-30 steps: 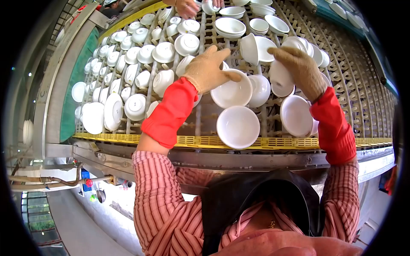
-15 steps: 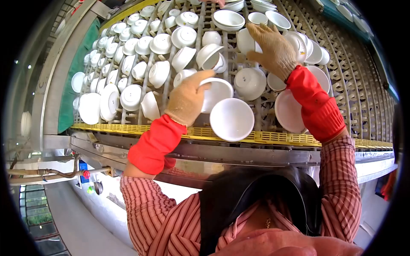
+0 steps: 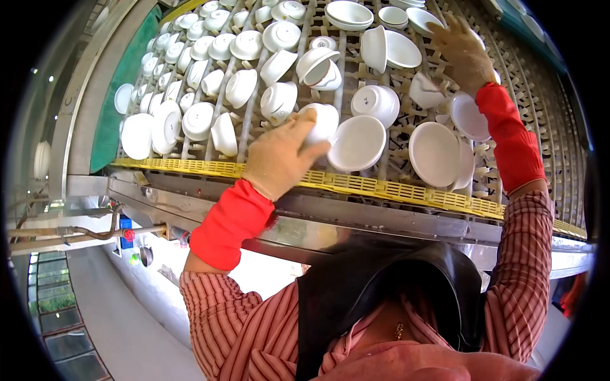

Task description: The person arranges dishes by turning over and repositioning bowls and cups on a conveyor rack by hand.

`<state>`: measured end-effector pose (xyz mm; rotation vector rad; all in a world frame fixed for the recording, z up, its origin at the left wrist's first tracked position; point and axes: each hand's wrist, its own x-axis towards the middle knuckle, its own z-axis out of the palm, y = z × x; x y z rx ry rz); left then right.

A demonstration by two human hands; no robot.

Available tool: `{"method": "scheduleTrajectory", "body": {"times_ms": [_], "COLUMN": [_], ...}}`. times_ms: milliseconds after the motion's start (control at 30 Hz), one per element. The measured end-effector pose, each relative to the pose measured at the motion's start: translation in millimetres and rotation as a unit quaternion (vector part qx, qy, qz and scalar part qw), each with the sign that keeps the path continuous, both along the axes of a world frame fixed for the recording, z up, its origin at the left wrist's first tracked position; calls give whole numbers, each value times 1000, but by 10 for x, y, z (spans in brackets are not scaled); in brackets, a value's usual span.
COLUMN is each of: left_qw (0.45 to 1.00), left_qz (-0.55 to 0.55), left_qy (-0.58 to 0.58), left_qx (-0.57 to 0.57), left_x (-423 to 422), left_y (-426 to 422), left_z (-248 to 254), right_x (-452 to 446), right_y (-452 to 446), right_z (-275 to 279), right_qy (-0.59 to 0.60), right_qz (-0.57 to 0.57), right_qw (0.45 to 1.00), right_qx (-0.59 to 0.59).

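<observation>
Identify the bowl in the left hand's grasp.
The white bowl held by the left hand, just left of a wide bowl; others lie outside that grip.

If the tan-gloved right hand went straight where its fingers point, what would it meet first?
The tan-gloved right hand would probably meet the white, ceramic-looking bowl just ahead; depth is unclear, so it may be touching it now.

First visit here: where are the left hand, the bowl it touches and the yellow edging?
Left hand [image 3: 278,157]: head view, glove's back.
Bowl [image 3: 323,124]: head view, blurred wall.
Yellow edging [image 3: 406,193]: head view, slotted face.
</observation>
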<state>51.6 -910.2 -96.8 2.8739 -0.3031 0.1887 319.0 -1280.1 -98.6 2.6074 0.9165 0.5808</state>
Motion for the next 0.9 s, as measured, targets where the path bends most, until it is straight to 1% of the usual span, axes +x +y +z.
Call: {"method": "scheduleTrajectory", "body": {"times_ms": [100, 133, 233, 300, 333, 367, 400, 433, 467, 500, 533, 567, 600, 633, 700, 733, 767, 800, 833, 867, 900], "left_qw": [992, 992, 995, 990, 987, 990, 994, 996, 990, 992, 997, 996, 996, 994, 979, 972, 950, 918, 875, 848, 850], "left_qz": [13, 6, -32, -62, -72, -54, -41, -34, -18, -4, 41, 85, 92, 80, 64, 46, 84, 123, 162, 172, 168], "left_qy": [-54, -79, -95, -125, -141, -121, -98, -74, -125, -118, -59, 1, -8, -24, -61, -77, -36, 4, 44, 78, 80], "left_qx": [-110, -97, -23, 18, 38, 38, 37, 37, 61, 50, 40, 32, -8, -67, -184, -217, -298, -377, -454, -496, -494], "left_x": [61, 93, 214, 338, 418, 514, 634, 782, 959, 1142, 1234, 1318, 1417, 1432, 1453, 1512, 1458, 1338, 1238, 1183, 1177], "left_y": [27, 3, -64, -123, -150, -172, -201, -239, -253, -247, -323, -384, -339, -318, -220, -137, -190, -322, -429, -472, -484], "left_z": [26, 49, 225, 256, 249, 202, 112, 0, -193, -320, -265, -206, -306, -360, -432, -499, -411, -201, 3, 139, 165], "right_x": [-86, -12, 380, 606, 686, 727, 743, 547, 370, 193, 45, -92, -231, -336, -188, -113, -36, -44, -49, -10, 28], "right_y": [-58, -144, -557, -1148, -1328, -1452, -1497, -1300, -1133, -964, -733, -481, -230, 22, 407, 594, 765, 864, 915, 930, 923], "right_z": [184, 196, 61, -158, -189, -201, -244, -137, -136, -131, -145, -103, -60, 7, -268, -375, -406, -358, -312, -341, -347], "right_qy": [-4, -16, 36, -74, -6, 65, 76, 104, 93, 87, 93, 121, 150, 200, 176, 178, 205, 222, 239, 238, 237], "right_qz": [-112, -97, -230, -268, -300, -328, -240, -211, -112, -9, 33, 49, 63, 50, 91, 84, 82, 67, 53, 71, 87], "right_qw": [993, 994, 971, 960, 952, 932, 953, 953, 953, 942, 933, 925, 916, 913, 929, 942, 946, 947, 948, 949, 950], "right_qx": [37, 52, 61, -20, 62, 140, 169, 191, 266, 323, 346, 356, 366, 351, 312, 274, 239, 223, 204, 194, 182]}}
